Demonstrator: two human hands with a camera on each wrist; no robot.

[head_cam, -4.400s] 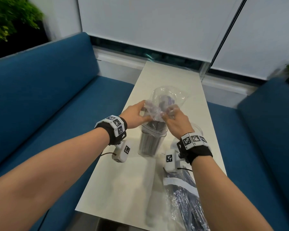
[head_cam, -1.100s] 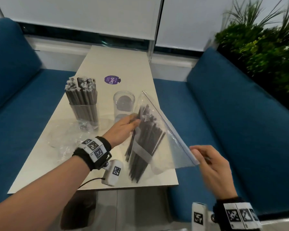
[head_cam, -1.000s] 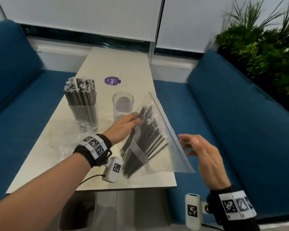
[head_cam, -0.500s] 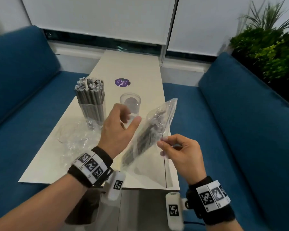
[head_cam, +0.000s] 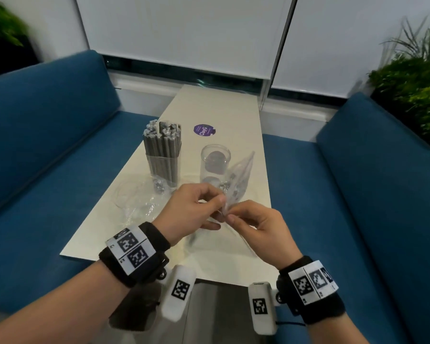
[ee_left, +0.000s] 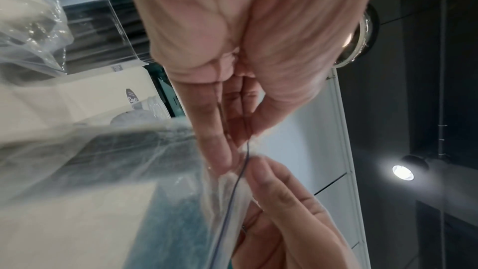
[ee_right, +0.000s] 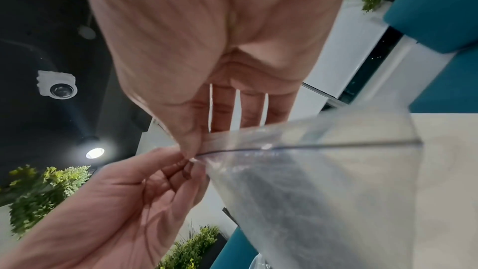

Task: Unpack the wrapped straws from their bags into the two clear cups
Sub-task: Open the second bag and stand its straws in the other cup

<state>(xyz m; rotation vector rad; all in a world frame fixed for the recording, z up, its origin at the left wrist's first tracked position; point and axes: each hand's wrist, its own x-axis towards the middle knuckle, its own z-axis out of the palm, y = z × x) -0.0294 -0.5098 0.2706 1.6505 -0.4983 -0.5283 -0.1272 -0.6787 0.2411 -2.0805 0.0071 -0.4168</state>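
A clear zip bag of dark wrapped straws hangs above the white table, seen edge-on. My left hand and right hand both pinch the corner of its zip strip from opposite sides. In the wrist views the straws show as a dark blur inside the bag. The left clear cup is packed with upright grey wrapped straws. The right clear cup stands with no straws in it, just behind the bag.
A crumpled clear bag with no straws lies on the table left of my hands. A purple round sticker marks the far table. Blue sofas flank both sides; plants stand at the right.
My left hand left the bag's side and came to the zip corner to meet the right hand. The bag has turned edge-on and my view swung left to centre on the table.
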